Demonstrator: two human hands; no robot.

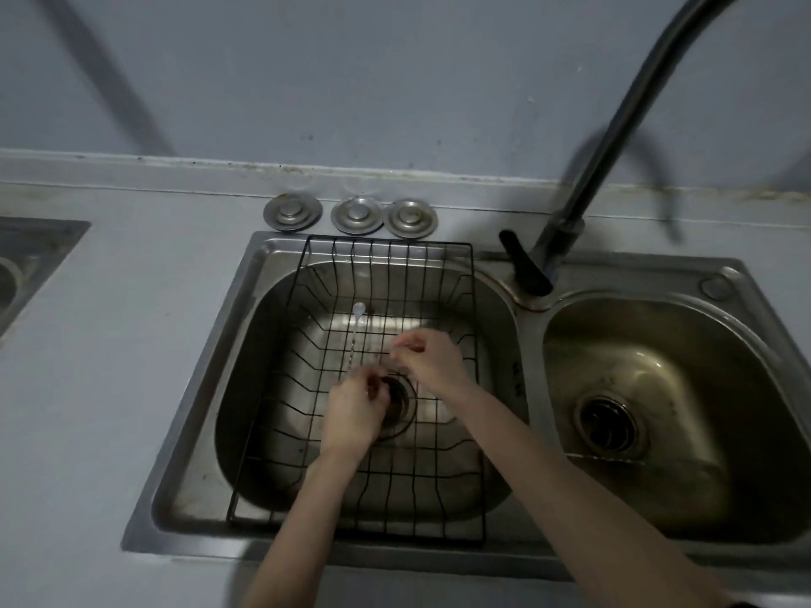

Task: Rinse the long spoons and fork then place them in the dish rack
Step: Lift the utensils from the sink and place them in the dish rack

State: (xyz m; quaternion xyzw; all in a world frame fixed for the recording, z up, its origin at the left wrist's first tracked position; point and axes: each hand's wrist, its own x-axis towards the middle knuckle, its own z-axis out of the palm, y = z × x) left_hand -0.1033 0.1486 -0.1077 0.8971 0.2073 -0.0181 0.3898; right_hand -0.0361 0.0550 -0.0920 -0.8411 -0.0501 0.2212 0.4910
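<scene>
A black wire dish rack (316, 265) sits inside the left sink basin (263, 344). A long thin spoon (356, 326) points away from me over the rack, its pale bowl at the far end and its handle running down into my left hand (351, 414). My left hand is closed on the handle end above the drain. My right hand (432, 362) is just right of it, fingers pinched on a thin metal utensil whose shape I cannot make out. Both hands are low inside the rack.
A dark tap (566, 239) with a black lever (524, 265) stands between the two basins; no water runs. The right basin (658, 388) holds a little water. Three metal drain plugs (355, 215) lie on the counter behind the sink. Another basin edge (26, 256) shows at far left.
</scene>
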